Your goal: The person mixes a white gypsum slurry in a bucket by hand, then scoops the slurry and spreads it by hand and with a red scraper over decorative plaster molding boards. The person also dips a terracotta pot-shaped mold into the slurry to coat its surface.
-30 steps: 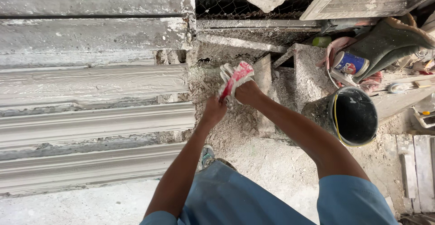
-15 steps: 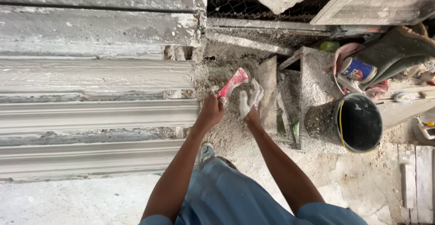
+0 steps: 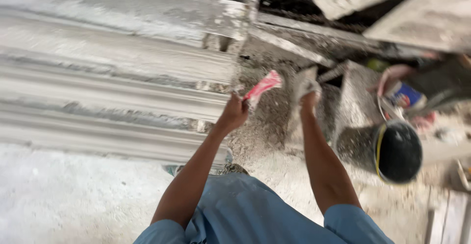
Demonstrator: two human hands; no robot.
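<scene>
My left hand (image 3: 234, 112) is raised in front of me and grips a red and white work glove (image 3: 263, 84) by its cuff; the glove hangs limp up and to the right. My right hand (image 3: 307, 88) is held up a short way to the right of it and wears a dirty whitish glove. Blur hides how its fingers are set, and I see nothing in it. Both hands hover above grey rubble and dust, just off the right end of the long moulded cornice pieces (image 3: 117, 77).
A black bucket with a yellow rim (image 3: 398, 151) stands at right, beside a grey block (image 3: 354, 96). A blue and red packet (image 3: 406, 95) lies behind it. Wooden boards (image 3: 449, 214) are at lower right. Dusty floor (image 3: 73, 200) spreads at lower left.
The red and white glove went from my right hand's side to my left hand's grip. My right hand now shows the whitish glove on it, and the hands have drawn apart. The view swung.
</scene>
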